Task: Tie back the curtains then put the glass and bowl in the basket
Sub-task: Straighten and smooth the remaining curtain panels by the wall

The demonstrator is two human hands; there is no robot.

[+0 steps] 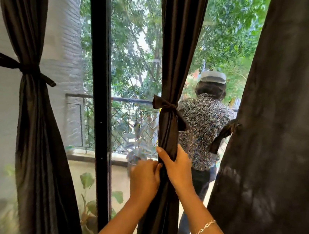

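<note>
Dark fabric of the middle curtain (177, 60) was bunched in both hands: right hand (174, 167) wrapped round it just below the bow (167, 108), left hand (145, 177) pinching the folds at its left edge. I judged this as tidying under the knot: draw the pleats down evenly, don't drag the bow loose. Further left, the left curtain (27, 99) sat tied. Near right, the right curtain (286, 135) hung wide, its tie (224, 134) dangling; likely next. No glass, bowl or basket in view.
</note>
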